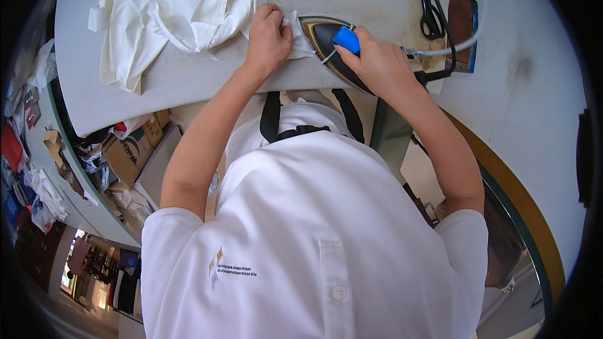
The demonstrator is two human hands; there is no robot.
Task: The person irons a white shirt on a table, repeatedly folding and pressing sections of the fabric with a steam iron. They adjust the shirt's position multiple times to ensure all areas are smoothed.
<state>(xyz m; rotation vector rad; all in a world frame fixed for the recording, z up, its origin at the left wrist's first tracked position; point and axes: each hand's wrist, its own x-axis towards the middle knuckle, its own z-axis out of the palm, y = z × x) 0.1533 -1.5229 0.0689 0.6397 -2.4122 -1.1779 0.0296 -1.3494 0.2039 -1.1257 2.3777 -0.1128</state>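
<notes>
My right hand (384, 59) is closed around the handle of a steam iron (330, 40), which has a dark body and a blue part at the front of its grip. The iron's tip points left and its soleplate rests on the pale ironing surface (198, 87). Just left of the tip, my left hand (269, 35) pinches a small white piece of fabric (301, 40); part of that piece reaches the iron's edge. A crumpled white garment (188, 4) spreads across the board beyond and left of my left hand.
Black-handled scissors (429, 21) lie at the board's far right, beside dark cords. A pale hose (447, 49) runs right from the iron, past a reddish-brown block (464, 28). Below left are a cardboard box (132, 150) and a cluttered shelf (70, 169).
</notes>
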